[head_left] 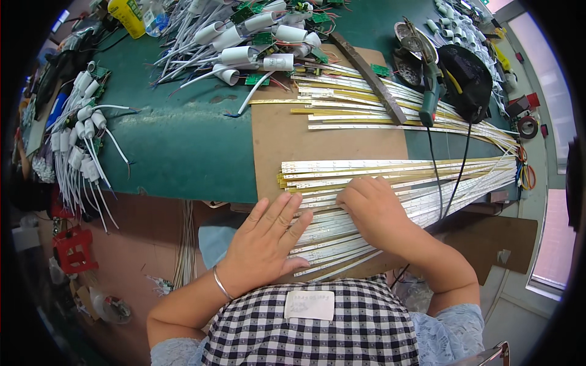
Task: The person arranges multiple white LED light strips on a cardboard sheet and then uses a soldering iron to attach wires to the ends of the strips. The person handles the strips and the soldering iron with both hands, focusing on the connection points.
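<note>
Long thin LED light strips (452, 183), white and yellowish, lie side by side in front of me, their left ends fanned out. My left hand (262, 241) rests open at those ends, fingers spread and fingertips touching the strips. Over the middle of the same bundle, my right hand (377, 210) is closed, its fingers bent and drawn together. Whatever is between its fingertips is hidden by the hand itself.
Farther back, more strips lie under a dark metal bar (369, 79) on brown board (268, 140). A green-handled soldering iron (430, 91) trails a cord across the strips. White cylinders with wires (238, 55) are heaped at the back; another bunch (85, 125) hangs off the left edge.
</note>
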The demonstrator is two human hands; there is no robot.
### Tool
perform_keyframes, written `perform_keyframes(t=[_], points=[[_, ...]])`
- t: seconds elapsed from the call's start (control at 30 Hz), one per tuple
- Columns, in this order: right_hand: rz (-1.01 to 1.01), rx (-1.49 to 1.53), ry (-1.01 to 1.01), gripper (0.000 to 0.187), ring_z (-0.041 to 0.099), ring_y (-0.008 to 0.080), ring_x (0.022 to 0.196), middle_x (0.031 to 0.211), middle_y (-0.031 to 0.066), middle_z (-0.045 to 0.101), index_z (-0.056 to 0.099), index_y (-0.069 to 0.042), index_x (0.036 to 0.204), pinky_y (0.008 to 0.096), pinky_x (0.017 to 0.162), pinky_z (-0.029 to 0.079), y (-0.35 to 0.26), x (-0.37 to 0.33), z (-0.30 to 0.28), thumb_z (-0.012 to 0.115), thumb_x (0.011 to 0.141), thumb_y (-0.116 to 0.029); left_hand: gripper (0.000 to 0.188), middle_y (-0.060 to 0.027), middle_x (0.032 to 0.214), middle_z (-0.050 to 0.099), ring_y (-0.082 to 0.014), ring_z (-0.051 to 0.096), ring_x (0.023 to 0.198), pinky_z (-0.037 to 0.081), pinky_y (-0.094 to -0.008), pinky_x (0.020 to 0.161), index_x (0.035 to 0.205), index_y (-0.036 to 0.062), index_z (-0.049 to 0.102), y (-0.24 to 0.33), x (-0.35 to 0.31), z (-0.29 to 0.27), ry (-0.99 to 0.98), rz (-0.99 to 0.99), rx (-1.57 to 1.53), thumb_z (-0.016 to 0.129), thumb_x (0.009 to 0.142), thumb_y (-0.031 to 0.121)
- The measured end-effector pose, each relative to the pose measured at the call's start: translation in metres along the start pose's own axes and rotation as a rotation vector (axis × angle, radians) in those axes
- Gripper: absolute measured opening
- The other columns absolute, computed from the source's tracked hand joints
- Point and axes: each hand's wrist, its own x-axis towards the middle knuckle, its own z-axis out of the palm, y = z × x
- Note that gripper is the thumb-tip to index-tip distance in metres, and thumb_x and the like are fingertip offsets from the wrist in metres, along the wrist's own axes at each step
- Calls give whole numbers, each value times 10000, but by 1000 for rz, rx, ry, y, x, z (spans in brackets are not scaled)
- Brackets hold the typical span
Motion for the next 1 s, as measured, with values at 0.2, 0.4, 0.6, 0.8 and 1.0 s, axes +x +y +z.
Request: perform_keyframes(t=[0.2, 0.4, 0.6, 0.8, 1.0], points=[[-106, -31, 48, 132, 576, 276, 828, 871, 90, 560, 603, -61, 895, 388, 727, 463, -3, -1, 6, 584, 771, -103, 806, -214, 1524, 361, -353, 331, 1423, 226, -502, 1164, 1437, 28, 435, 3, 0, -6, 23, -65, -53, 541, 876, 597], [-100, -6, 179, 173, 589, 265, 852, 896, 70, 593, 640, -64, 926, 377, 754, 470, -1, 0, 9, 608, 759, -98, 805, -192, 1501, 410, -346, 354, 1413, 212, -514, 1166, 1399, -7, 473, -1, 8, -9, 32, -14, -38, 428, 922, 640], [-54, -87, 224, 202, 573, 259, 934, 973, 60, 602, 671, -95, 967, 377, 833, 460, 24, 22, -1, 638, 768, -81, 792, -187, 1503, 407, -348, 353, 1410, 247, -493, 1159, 1388, -2, 487, -3, 6, -6, 18, 10, 11, 536, 867, 592], [-40, -85, 248, 207, 569, 272, 959, 1002, 70, 601, 669, -90, 973, 391, 857, 456, 35, 35, -3, 631, 770, -70, 807, -179, 1508, 402, -343, 353, 1408, 254, -487, 1154, 1397, 4, 477, -3, 6, -5, 20, 3, -21, 618, 822, 553], [-131, -140, 200, 261, 582, 248, 947, 1019, 55, 613, 679, -78, 1029, 381, 854, 468, 18, 15, -3, 616, 777, -98, 793, -161, 1528, 386, -347, 326, 1429, 206, -499, 1174, 1422, 23, 459, -5, 3, 0, 9, 1, -25, 542, 878, 593]])
